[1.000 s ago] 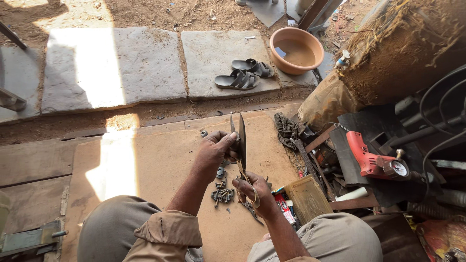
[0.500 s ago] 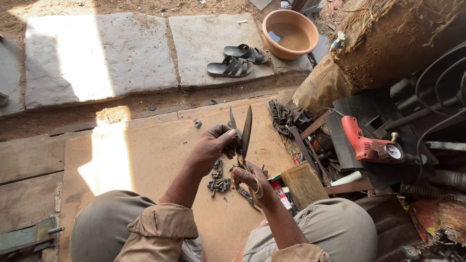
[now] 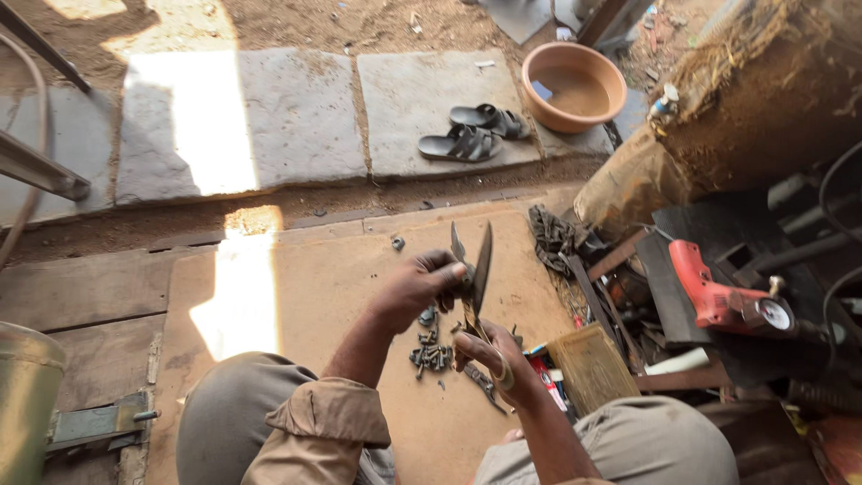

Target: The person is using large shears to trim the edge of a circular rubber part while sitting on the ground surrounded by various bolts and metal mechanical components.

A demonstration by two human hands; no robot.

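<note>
Shears (image 3: 476, 269), blades pointing up and spread in a narrow V, sit right between my two hands, above the brown board (image 3: 314, 296) I'm sitting at. My left hand (image 3: 417, 287) comes in from the lower left, forearm stretched forward and sleeve bunched at the elbow, fingers curled and pinched at the pivot where the two blades meet. My right hand (image 3: 489, 355) is lower and nearer to me, wrist bent up, fingers closed around the handle end, with a ring-shaped part looped against the knuckles. Just under the hands, a little heap of dark screws (image 3: 431, 357) lies on the board, and one loose nut (image 3: 397, 242) lies farther out. My knees in grey trousers frame the bottom. To the right, a small wooden box (image 3: 588, 368) sits near my right knee, then a red power drill (image 3: 718, 292) among scrap. Well ahead, a pair of dark sandals (image 3: 476, 133) rests on stone slabs beside an orange basin (image 3: 575, 85).
</note>
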